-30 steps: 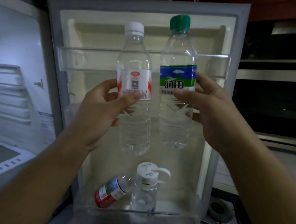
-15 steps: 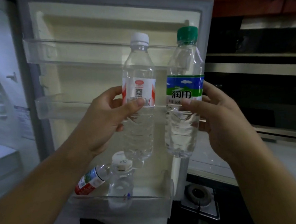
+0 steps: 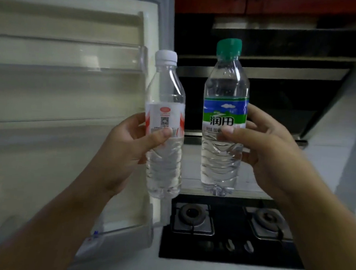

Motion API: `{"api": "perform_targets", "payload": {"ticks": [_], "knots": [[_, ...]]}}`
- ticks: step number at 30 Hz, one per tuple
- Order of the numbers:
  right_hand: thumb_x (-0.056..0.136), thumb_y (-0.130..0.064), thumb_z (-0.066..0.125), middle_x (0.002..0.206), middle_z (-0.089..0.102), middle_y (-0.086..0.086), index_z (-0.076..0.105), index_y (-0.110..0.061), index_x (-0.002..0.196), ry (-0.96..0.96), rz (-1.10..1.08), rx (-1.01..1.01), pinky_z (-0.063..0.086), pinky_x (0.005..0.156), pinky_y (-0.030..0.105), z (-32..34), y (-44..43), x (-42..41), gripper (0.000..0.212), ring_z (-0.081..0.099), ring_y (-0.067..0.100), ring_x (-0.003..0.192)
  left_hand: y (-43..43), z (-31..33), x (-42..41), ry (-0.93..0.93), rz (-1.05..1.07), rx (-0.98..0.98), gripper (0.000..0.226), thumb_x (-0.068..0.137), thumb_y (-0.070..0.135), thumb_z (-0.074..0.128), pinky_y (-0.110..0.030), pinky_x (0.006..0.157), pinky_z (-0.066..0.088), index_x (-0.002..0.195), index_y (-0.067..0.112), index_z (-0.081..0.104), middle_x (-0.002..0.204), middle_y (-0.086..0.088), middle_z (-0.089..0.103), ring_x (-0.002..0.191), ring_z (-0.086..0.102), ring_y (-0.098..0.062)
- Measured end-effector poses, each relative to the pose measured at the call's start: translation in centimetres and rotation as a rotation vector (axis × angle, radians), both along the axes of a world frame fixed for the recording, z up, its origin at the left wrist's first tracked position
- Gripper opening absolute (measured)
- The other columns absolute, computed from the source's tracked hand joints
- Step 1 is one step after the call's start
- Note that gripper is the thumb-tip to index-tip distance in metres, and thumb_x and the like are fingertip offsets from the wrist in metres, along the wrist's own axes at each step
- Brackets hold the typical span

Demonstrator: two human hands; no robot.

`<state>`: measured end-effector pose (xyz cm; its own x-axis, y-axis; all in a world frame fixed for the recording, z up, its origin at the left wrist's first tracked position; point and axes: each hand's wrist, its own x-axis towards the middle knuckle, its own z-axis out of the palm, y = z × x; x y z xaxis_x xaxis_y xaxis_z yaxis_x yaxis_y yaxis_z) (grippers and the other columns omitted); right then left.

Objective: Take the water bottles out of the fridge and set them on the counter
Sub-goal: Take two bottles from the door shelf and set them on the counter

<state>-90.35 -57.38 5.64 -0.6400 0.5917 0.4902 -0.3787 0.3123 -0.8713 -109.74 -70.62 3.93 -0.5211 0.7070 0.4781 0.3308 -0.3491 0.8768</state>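
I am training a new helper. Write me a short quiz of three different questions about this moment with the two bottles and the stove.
1. True or false: the left hand holds the bottle with the green cap.
2. Multiple choice: what lies below the green-capped bottle in the picture? A) a sink B) a gas stove C) a cutting board
3. Fill the gap: the white-capped bottle is seen in front of the edge of the open fridge ____.

Key:
1. False; the left hand holds the white-capped bottle, and the right hand holds the green-capped one.
2. B
3. door
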Motion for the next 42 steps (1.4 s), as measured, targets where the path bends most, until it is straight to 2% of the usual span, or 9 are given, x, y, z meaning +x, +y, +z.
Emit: {"api": "perform_targets", "payload": {"ticks": [2, 6, 9, 14, 23, 27, 30, 37, 42], "knots": [[0.065, -0.020, 0.072, 0.106, 0.076, 0.010, 0.065, -0.023, 0.126, 0.001, -0.031, -0.012, 0.058, 0.071, 0.028, -0.4, 0.8, 1.9, 0.061, 0.073, 0.019, 0.088, 1.6, -0.6, 0.9, -0.011, -0.052, -0.024, 0.040, 0.069, 0.033, 0.081, -0.057, 0.083, 0.054, 0.107, 0.025, 0.073, 0.104, -0.004, 0.077, 0.102, 0.071, -0.033], [0.068, -0.019, 0.076, 0.101, 0.076, 0.005, 0.065, -0.023, 0.127, -0.022, -0.111, -0.011, 0.056, 0.068, 0.023, -1.1, 2.5, 5.7, 0.060, 0.074, 0.018, 0.088, 5.1, -1.7, 3.6, -0.054, -0.161, -0.038, 0.038, 0.073, 0.030, 0.074, -0.043, 0.080, 0.057, 0.110, 0.019, 0.071, 0.103, -0.004, 0.077, 0.093, 0.074, -0.023], [0.069, -0.015, 0.078, 0.102, 0.076, 0.005, 0.066, -0.026, 0.126, -0.024, -0.171, -0.024, 0.057, 0.068, 0.025, -1.3, 3.8, 8.5, 0.059, 0.074, 0.018, 0.088, 7.6, -2.1, 5.8, -0.077, -0.228, -0.058, 0.041, 0.073, 0.026, 0.079, -0.045, 0.081, 0.056, 0.112, 0.017, 0.070, 0.105, -0.005, 0.077, 0.094, 0.074, -0.023], [0.065, -0.013, 0.081, 0.100, 0.077, 0.006, 0.069, -0.030, 0.113, 0.004, -0.238, -0.053, 0.059, 0.067, 0.025, -2.1, 5.8, 12.8, 0.052, 0.074, 0.018, 0.086, 11.5, -2.4, 9.4, -0.078, -0.315, -0.072, 0.046, 0.071, 0.030, 0.072, -0.052, 0.090, 0.056, 0.115, 0.017, 0.067, 0.109, -0.005, 0.076, 0.099, 0.073, -0.026], [0.065, -0.011, 0.070, 0.098, 0.078, 0.003, 0.065, -0.025, 0.122, 0.056, -0.407, -0.139, 0.056, 0.067, 0.022, -4.7, 9.1, 19.3, 0.059, 0.074, 0.015, 0.084, 18.0, -3.9, 15.6, -0.070, -0.514, -0.123, 0.043, 0.075, 0.024, 0.072, -0.051, 0.093, 0.055, 0.117, 0.019, 0.066, 0.113, -0.003, 0.075, 0.103, 0.072, -0.025], [0.065, -0.004, 0.080, 0.107, 0.076, 0.008, 0.061, -0.022, 0.133, 0.044, -0.508, -0.176, 0.055, 0.076, 0.030, -6.1, 10.4, 21.8, 0.072, 0.075, 0.020, 0.092, 20.8, -5.0, 17.7, -0.102, -0.623, -0.169, 0.051, 0.074, 0.021, 0.073, -0.054, 0.094, 0.054, 0.123, 0.016, 0.062, 0.116, -0.006, 0.074, 0.106, 0.071, -0.028], [0.066, -0.006, 0.072, 0.106, 0.077, 0.008, 0.060, -0.022, 0.133, 0.063, -0.584, -0.218, 0.053, 0.079, 0.033, -7.3, 11.4, 23.5, 0.070, 0.075, 0.021, 0.092, 23.1, -5.8, 19.4, -0.116, -0.700, -0.190, 0.052, 0.073, 0.019, 0.073, -0.051, 0.092, 0.055, 0.124, 0.014, 0.062, 0.116, -0.007, 0.073, 0.106, 0.071, -0.028], [0.064, -0.003, 0.072, 0.109, 0.075, 0.013, 0.064, -0.020, 0.128, 0.067, -0.773, -0.272, 0.054, 0.084, 0.039, -9.0, 14.5, 27.1, 0.067, 0.074, 0.030, 0.098, 30.0, -7.8, 23.0, -0.137, -0.849, -0.229, 0.053, 0.071, 0.018, 0.074, -0.040, 0.083, 0.058, 0.122, 0.012, 0.062, 0.116, -0.011, 0.073, 0.103, 0.072, -0.027], [0.063, -0.004, 0.071, 0.109, 0.075, 0.013, 0.064, -0.020, 0.127, 0.049, -0.906, -0.274, 0.050, 0.102, 0.051, -9.5, 18.1, 29.1, 0.067, 0.072, 0.032, 0.103, 35.8, -8.9, 25.3, -0.134, -0.944, -0.256, 0.056, 0.070, 0.020, 0.076, -0.040, 0.085, 0.056, 0.123, 0.012, 0.062, 0.116, -0.009, 0.073, 0.105, 0.071, -0.026]]}}
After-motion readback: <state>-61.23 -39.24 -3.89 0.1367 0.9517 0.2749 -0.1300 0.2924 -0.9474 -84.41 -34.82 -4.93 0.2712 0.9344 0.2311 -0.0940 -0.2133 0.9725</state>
